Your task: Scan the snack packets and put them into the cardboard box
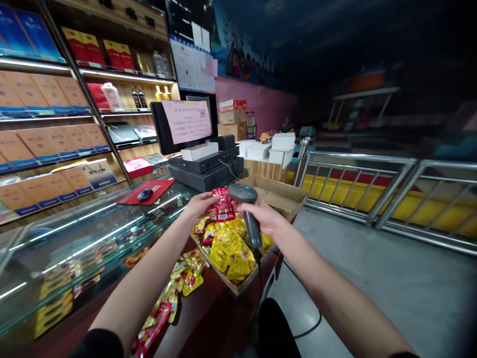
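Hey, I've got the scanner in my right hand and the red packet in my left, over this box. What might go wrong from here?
The cord hanging from the scanner in your right hand might snag on the box. Yellow packets are heaped in it, so a bump could spill some. If your left hand lost the red packet, it would probably drop among them.

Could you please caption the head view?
Left hand holds red packet, right hand holds scanner, above yellow packets.
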Motion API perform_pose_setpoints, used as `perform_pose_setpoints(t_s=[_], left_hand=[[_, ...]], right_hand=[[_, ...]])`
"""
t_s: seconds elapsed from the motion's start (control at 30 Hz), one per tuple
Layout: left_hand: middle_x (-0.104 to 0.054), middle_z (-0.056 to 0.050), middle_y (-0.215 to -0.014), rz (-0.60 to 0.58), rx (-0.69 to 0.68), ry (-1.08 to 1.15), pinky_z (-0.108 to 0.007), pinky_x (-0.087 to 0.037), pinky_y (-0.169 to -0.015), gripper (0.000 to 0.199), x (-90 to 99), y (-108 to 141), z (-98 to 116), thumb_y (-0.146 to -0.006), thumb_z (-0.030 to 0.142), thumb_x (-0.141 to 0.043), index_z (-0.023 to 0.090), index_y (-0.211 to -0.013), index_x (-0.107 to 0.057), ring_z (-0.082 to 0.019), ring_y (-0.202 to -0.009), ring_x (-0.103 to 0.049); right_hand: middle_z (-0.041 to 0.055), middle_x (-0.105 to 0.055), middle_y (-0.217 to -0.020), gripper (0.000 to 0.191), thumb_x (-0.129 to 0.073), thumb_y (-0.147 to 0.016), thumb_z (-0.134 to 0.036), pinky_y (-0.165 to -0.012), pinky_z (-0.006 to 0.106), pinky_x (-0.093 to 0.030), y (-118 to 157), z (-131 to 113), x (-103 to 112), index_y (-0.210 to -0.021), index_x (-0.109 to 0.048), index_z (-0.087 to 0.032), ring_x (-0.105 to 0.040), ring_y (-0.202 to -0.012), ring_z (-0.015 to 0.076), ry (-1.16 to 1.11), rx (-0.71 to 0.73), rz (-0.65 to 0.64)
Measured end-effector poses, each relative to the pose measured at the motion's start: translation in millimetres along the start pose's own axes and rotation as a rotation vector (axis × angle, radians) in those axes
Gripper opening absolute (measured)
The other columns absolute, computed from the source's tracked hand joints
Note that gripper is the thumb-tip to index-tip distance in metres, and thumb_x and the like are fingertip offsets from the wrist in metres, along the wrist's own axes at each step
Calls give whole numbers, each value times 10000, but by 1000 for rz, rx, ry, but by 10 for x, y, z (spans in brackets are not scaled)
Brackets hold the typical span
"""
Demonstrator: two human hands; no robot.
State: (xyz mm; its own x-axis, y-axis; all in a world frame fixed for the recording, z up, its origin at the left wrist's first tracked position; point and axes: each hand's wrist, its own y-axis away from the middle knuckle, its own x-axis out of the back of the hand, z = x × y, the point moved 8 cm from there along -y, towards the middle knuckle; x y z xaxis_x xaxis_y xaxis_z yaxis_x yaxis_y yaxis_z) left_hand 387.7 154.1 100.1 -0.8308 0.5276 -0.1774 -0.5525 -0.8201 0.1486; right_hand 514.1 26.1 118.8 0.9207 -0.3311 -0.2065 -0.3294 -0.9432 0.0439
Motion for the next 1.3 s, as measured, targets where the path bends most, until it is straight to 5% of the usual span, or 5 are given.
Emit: perform_pose_setpoints(t_s=[0.23, 0.53, 0.83, 1.1, 1.3], left_hand=[[-690, -82, -964, 40, -56, 30, -302, -536, -698, 403, 86, 36, 144, -616, 219, -809, 165, -983, -651, -191, -808, -676], [-689, -95, -976, 206, -155, -83, -301, -531, -734, 500, 979, 880, 208, -553, 324, -836, 157, -994, -671, -223, -889, -664], [-711, -78, -884, 425, -120, -294, -253, -498, -705, 486, 2109, 2072, -335, -572, 411, -801, 167, -980, -699, -189, -814, -658], [-711, -61, -875, 629, -166, -366, -250, -469, -739, 392, 2590, 2721, -784, -622, 409, -760, 186, -940, -710, -196, -810, -635], [-689, -77, -1010, 783, -117, -704, -331, -419, -917, 258, 2852, 2921, -1053, -735, 350, -651, 231, -956, -712, -254, -971, -615]], right_hand=[[14, -673, -761, 193, -643, -554, -148, -663, 232, -444, 45, 10, 116, -743, -671, -172, -579, -729, 140, 9, 35, -8], [39, -703, -853, 238, -667, -577, -149, -697, 234, -484, 346, 405, -732, -814, -687, -160, -631, -799, 153, -7, -68, -226], [54, -707, -958, 276, -704, -569, -157, -752, 243, -511, 765, 1268, -1681, -844, -692, -169, -649, -910, 175, -78, -284, -427], [66, -705, -968, 248, -682, -579, -136, -744, 252, -528, 1002, 1807, -2155, -826, -689, -156, -660, -879, 169, -96, -435, -471], [71, -690, -1035, 284, -697, -559, -134, -827, 287, -521, 1080, 2023, -2299, -842, -692, -158, -648, -947, 193, -130, -481, -467]])
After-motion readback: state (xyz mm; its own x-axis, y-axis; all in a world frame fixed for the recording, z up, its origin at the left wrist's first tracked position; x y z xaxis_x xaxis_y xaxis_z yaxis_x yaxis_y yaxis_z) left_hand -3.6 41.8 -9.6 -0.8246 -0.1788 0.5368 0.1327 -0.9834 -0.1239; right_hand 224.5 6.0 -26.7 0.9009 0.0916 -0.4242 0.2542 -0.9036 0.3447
